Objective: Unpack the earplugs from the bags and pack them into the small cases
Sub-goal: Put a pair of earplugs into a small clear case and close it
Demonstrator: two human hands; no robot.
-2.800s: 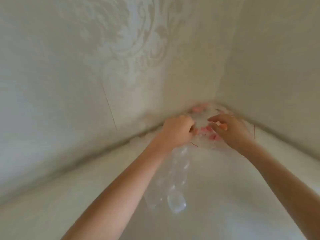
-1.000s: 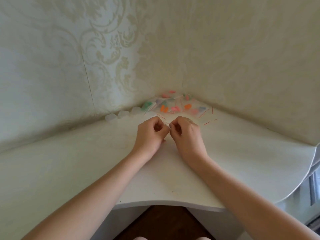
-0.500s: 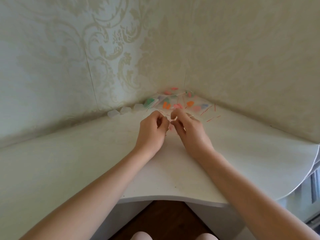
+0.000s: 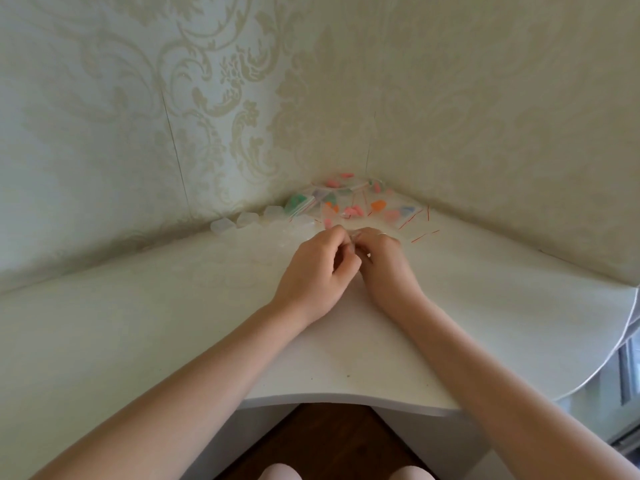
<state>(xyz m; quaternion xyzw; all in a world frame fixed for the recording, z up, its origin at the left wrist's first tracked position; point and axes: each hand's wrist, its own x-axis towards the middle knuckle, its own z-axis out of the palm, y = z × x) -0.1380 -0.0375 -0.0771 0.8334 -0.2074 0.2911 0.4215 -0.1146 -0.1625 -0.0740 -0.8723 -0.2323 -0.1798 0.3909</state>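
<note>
My left hand [image 4: 317, 268] and my right hand [image 4: 382, 259] meet at the middle of the white corner desk [image 4: 485, 306], fingers curled around a small clear bag [image 4: 355, 239] pinched between them. Its contents are hidden by my fingers. Behind my hands, in the corner, lies a pile of clear bags with coloured earplugs [image 4: 353, 206]: pink, orange, green and blue. A row of small translucent cases [image 4: 247, 220] sits along the left wall.
Patterned wallpaper walls [image 4: 207, 98] close the desk on the left and right. Loose empty bags with red strips [image 4: 420, 226] lie right of the pile. The desk's curved front edge [image 4: 346, 398] is near my body, dark floor below.
The view drew back from the corner pile. My hands came toward me from the pile with a small bag and now work it closer together at the desk's middle.
</note>
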